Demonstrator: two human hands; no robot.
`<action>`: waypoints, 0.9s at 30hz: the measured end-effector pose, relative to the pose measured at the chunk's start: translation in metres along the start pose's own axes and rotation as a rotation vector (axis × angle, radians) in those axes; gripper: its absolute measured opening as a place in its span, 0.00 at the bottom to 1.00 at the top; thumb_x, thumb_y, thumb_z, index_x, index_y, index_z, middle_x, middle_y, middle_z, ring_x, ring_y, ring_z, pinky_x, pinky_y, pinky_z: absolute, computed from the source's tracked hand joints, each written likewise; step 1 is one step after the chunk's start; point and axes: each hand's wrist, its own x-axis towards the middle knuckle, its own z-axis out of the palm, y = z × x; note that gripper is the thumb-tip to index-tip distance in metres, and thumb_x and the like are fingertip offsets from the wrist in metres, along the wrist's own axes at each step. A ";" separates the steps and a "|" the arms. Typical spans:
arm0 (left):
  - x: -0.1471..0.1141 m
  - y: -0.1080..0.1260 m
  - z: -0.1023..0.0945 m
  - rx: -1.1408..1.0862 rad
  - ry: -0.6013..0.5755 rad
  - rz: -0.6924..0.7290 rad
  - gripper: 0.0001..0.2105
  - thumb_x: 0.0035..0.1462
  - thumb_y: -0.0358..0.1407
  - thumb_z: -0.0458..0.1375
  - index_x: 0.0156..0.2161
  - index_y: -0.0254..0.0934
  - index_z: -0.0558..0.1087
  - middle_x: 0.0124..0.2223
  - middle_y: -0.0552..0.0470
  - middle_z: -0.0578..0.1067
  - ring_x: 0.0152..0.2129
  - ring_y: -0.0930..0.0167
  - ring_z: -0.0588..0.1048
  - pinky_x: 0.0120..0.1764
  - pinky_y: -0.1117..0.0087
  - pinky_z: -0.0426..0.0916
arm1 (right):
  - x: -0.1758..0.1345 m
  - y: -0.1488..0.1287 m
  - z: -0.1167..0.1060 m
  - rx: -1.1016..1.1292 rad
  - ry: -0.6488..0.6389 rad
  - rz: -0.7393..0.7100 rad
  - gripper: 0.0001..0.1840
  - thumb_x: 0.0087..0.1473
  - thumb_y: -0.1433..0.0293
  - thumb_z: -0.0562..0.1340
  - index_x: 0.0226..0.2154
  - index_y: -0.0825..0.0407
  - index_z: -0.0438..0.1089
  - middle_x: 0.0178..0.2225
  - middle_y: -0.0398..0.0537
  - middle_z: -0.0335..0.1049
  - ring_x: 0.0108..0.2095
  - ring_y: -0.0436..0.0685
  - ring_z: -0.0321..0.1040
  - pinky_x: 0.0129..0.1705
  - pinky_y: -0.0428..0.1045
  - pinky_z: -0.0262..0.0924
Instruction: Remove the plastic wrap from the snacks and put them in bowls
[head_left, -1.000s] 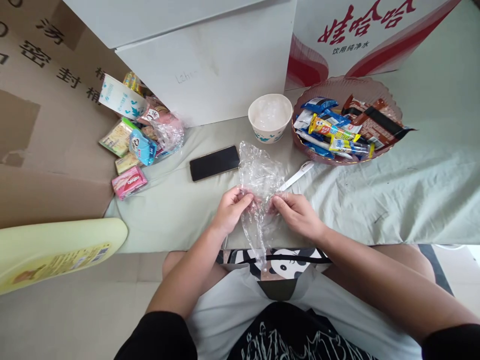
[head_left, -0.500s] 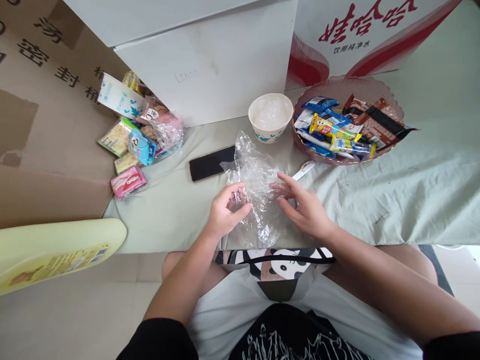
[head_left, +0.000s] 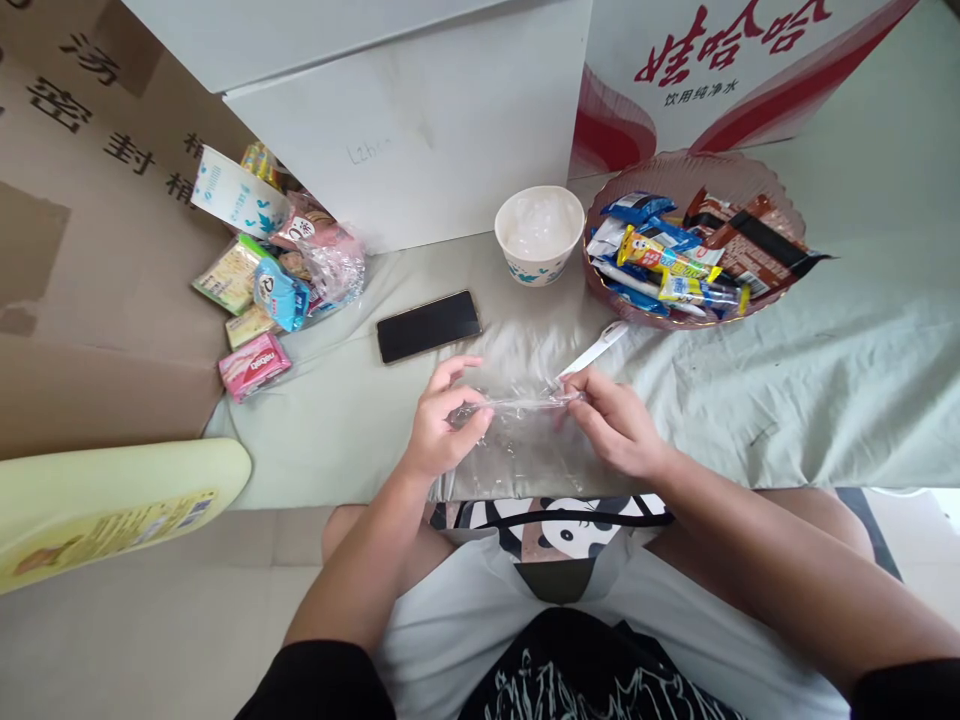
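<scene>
A clear plastic bag [head_left: 517,432] is stretched between my two hands, low over the cloth near the table's front edge. My left hand [head_left: 447,420] pinches its left side between thumb and finger, with other fingers raised. At the opposite side, my right hand [head_left: 616,420] grips the bag between thumb and fingertips. Just beyond the right fingers lies a white knife-like utensil [head_left: 596,350], its near end partly behind the hand. A black phone [head_left: 429,326] lies flat beyond my left hand. Farther back stands a paper bowl [head_left: 538,262] with crumpled clear plastic inside.
A pink ribbed bowl [head_left: 787,200] of wrapped snacks stands at the back right. More packets and a tipped paper cup [head_left: 238,195] sit at the back left. White boxes [head_left: 420,140] line the back, and a cardboard box [head_left: 112,290] and yellow container [head_left: 120,500] border the left.
The crumpled bag that stood up between my hands is now pulled taut and lowered toward me. My fingers have closed on its edge, and the phone's right end is uncovered.
</scene>
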 end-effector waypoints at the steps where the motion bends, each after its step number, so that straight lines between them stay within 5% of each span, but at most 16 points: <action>1: -0.001 0.001 0.000 -0.076 -0.040 -0.040 0.11 0.54 0.40 0.65 0.25 0.38 0.74 0.49 0.42 0.77 0.47 0.59 0.75 0.54 0.55 0.67 | -0.002 0.001 0.001 0.090 -0.009 0.067 0.10 0.67 0.60 0.53 0.35 0.46 0.59 0.25 0.44 0.73 0.29 0.56 0.72 0.36 0.52 0.65; 3: -0.005 0.003 0.001 -0.237 -0.088 -0.153 0.15 0.56 0.44 0.64 0.24 0.38 0.72 0.37 0.44 0.80 0.37 0.62 0.78 0.45 0.59 0.72 | -0.004 0.004 0.003 0.256 0.013 0.129 0.13 0.67 0.54 0.54 0.39 0.46 0.59 0.22 0.40 0.68 0.23 0.54 0.67 0.30 0.50 0.62; 6: -0.009 0.004 0.003 -0.438 -0.042 -0.310 0.18 0.55 0.50 0.64 0.26 0.38 0.71 0.25 0.50 0.78 0.24 0.68 0.76 0.30 0.67 0.70 | -0.002 0.004 0.003 0.372 -0.034 0.092 0.24 0.58 0.47 0.62 0.46 0.46 0.61 0.31 0.44 0.72 0.32 0.56 0.71 0.37 0.51 0.65; 10: -0.006 0.005 0.005 -0.630 0.007 -0.438 0.20 0.51 0.53 0.67 0.32 0.39 0.70 0.22 0.56 0.75 0.18 0.71 0.73 0.23 0.71 0.68 | 0.005 -0.003 0.001 0.219 -0.285 0.137 0.19 0.55 0.52 0.65 0.31 0.51 0.68 0.29 0.44 0.69 0.31 0.54 0.67 0.36 0.51 0.62; 15: 0.003 0.003 0.005 -0.722 -0.164 -0.605 0.29 0.39 0.50 0.75 0.42 0.37 0.71 0.27 0.53 0.79 0.22 0.71 0.76 0.25 0.74 0.70 | 0.006 -0.005 0.004 0.156 -0.273 0.206 0.19 0.61 0.56 0.58 0.27 0.52 0.68 0.25 0.44 0.68 0.27 0.51 0.63 0.31 0.49 0.59; 17: 0.004 0.002 0.005 -0.647 -0.211 -0.630 0.23 0.43 0.47 0.74 0.37 0.35 0.72 0.25 0.54 0.77 0.19 0.73 0.74 0.23 0.75 0.68 | 0.005 -0.003 0.006 0.202 -0.235 0.228 0.18 0.62 0.55 0.58 0.29 0.51 0.66 0.24 0.43 0.68 0.26 0.50 0.63 0.30 0.48 0.59; 22: 0.003 0.002 0.003 -0.667 -0.117 -0.585 0.18 0.47 0.45 0.71 0.34 0.37 0.71 0.19 0.60 0.70 0.14 0.77 0.67 0.18 0.77 0.62 | 0.008 0.000 0.006 0.442 -0.126 0.241 0.16 0.60 0.54 0.61 0.41 0.47 0.62 0.21 0.36 0.63 0.22 0.50 0.61 0.26 0.47 0.59; 27: 0.005 0.004 0.002 -0.784 -0.102 -0.526 0.17 0.41 0.40 0.75 0.31 0.37 0.72 0.25 0.58 0.72 0.19 0.78 0.69 0.23 0.77 0.64 | 0.008 0.005 0.003 0.453 -0.079 0.226 0.12 0.59 0.58 0.60 0.33 0.49 0.66 0.28 0.43 0.68 0.28 0.52 0.65 0.32 0.49 0.62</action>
